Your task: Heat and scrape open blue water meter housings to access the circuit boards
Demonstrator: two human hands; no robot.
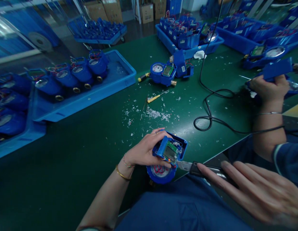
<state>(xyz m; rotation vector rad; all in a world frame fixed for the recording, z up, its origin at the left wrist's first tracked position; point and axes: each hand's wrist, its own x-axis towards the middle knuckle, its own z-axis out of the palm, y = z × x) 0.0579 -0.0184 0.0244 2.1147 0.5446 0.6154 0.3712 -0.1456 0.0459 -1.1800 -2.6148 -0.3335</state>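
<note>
The person's left hand (149,148) is clamped around the blue meter (170,152); the right hand (261,189) grips the knife (201,169), blade tip at the casing just beside the left thumb. Short, light strokes angled away from that thumb seem safest.

Readable text: none
White rectangular sticker (183,68) on blue plastic cover (178,60), between one and two o'clock: too small to read
Brown cardboard box (147,13), twelve o'clock: print blurred
Grey rectangular display (170,154) on round-bodied blue plastic meter (173,175), five o'clock: illegible
</note>
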